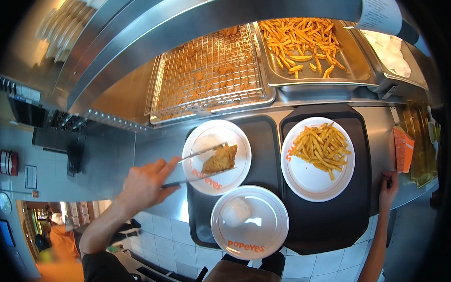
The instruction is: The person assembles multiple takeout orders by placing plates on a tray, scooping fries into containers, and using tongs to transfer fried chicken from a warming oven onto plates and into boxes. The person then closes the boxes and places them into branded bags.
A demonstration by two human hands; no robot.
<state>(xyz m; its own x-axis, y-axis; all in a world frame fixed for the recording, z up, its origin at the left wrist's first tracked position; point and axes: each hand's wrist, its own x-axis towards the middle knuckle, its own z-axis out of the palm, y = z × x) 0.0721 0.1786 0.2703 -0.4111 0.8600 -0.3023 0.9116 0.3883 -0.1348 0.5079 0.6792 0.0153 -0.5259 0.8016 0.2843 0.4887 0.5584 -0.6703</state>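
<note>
1. The metal tongs (200, 165) are squeezed between the fingers of the left hand (144, 185), around the fried chicken fillet (220, 159).
2. The fillet lies on the white plate (198, 140), left of the fries plate (311, 181); an even squeeze is advised.
3. The right hand (388, 189) is curled on the black tray (364, 161) edge.

You get bright overhead light glaring off the steel counter (150, 148); the fisheye rim bends, darkens and softens everything.
</note>
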